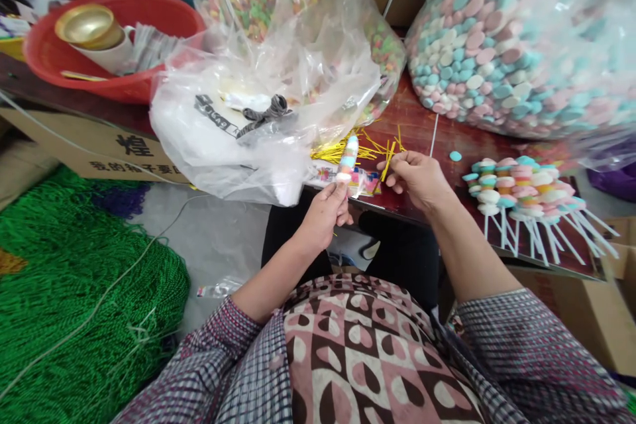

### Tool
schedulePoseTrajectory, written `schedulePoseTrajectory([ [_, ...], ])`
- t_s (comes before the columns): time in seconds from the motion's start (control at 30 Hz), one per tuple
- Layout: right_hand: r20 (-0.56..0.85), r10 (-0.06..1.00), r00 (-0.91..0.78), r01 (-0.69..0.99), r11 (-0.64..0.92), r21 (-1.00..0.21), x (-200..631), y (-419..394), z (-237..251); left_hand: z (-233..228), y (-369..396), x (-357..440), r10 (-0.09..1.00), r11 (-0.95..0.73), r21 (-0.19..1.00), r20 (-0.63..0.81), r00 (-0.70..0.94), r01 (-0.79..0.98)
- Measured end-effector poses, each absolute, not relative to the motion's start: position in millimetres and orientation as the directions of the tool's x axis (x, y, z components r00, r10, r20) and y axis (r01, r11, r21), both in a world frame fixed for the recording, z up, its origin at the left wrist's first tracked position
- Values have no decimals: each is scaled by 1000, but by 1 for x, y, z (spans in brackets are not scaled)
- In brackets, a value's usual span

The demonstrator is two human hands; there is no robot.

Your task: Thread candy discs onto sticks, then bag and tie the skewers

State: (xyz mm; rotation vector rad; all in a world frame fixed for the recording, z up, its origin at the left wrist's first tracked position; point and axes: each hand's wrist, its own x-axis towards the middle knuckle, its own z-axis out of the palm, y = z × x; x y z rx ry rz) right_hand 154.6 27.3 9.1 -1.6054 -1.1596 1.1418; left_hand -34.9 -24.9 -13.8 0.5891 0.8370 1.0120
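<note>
My left hand [325, 215] is closed around the lower end of a marshmallow skewer [348, 158], which stands tilted slightly right with pastel blue, white and orange pieces stacked along it. To its right, my right hand [411, 179] pinches a few yellow twist ties [388, 162] between thumb and fingers. A loose pile of yellow twist ties [334, 149] lies on the table behind the skewer. Colourful printed wrappers [366, 182] lie at the table edge between my hands. On the right, several finished-looking marshmallow skewers [527, 192] rest in a heap, their white sticks pointing toward me.
Large clear bags of marshmallows [477, 46] and of small gummy candies [268, 0] stand at the back. A crumpled plastic bag [199, 146] hangs over the table edge. At left are a red basin [42, 46], a cardboard box [74, 146] and green cord [89, 291] below.
</note>
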Motion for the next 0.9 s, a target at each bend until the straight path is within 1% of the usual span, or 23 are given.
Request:
schedulePoseTrajectory([
  [0.03,-215,966,147,123,-233,-965,154,26,8,-14,-25,-34,901,430,760,-330,281,-487],
  [0.1,-221,964,145,5,-224,-975,152,24,5,-14,-25,-32,897,438,760,-335,288,-480],
  [0.17,-202,968,148,-50,-197,-979,152,21,6,-14,-25,-31,895,442,766,-337,294,-467],
  [0.27,-138,981,134,-69,-130,-989,149,10,14,-13,-25,-30,889,449,785,-345,302,-425],
  [0.33,-70,990,120,-18,-68,-998,144,-1,21,-11,-25,-29,882,461,797,-362,303,-390],
  [0.37,-36,994,99,39,-40,-998,140,-7,25,-10,-25,-27,878,468,801,-371,302,-374],
  [0.43,34,999,35,222,25,-975,131,-18,29,-8,-25,-24,872,477,809,-387,299,-345],
  [0.47,81,997,9,333,74,-940,127,-22,29,-8,-26,-21,871,479,813,-392,297,-330],
  [0.53,202,979,-25,542,183,-820,119,-27,25,-7,-27,-18,868,479,827,-397,297,-295],
  [0.6,311,949,-58,678,266,-685,115,-29,20,-8,-29,-15,867,476,839,-399,298,-262],
  [0.67,339,935,-104,726,304,-616,114,-31,15,-8,-31,-13,868,473,844,-395,301,-254],
  [0.7,334,936,-111,723,307,-619,115,-31,14,-8,-32,-13,867,474,840,-394,305,-264],
  [0.83,264,964,-34,629,226,-743,120,-36,13,-3,-34,-11,844,522,783,-418,336,-338],
  [0.9,268,963,-19,617,223,-755,123,-38,13,-2,-34,-11,839,529,774,-418,347,-347],
])
